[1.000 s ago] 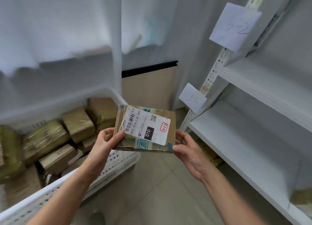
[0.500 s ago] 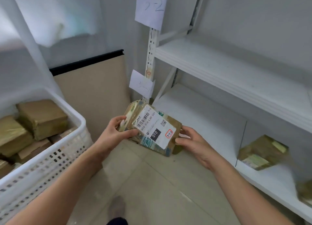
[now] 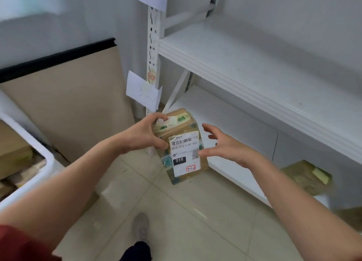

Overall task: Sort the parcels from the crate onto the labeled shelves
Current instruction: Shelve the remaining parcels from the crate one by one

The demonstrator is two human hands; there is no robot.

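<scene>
My left hand (image 3: 145,135) grips the taped brown cardboard parcel (image 3: 176,127) at mid-frame, just before the lower white metal shelf (image 3: 235,123); my right hand (image 3: 225,145) hovers spread open beside it. Its white printed label (image 3: 185,155) reads 3-1-2, the white paper tag (image 3: 143,94) above-left 3-1, so I'd set this glossy-taped box flat on that smooth board.

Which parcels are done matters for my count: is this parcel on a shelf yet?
No: the left hand grips the parcel in the air, in front of the lower shelf.
</scene>
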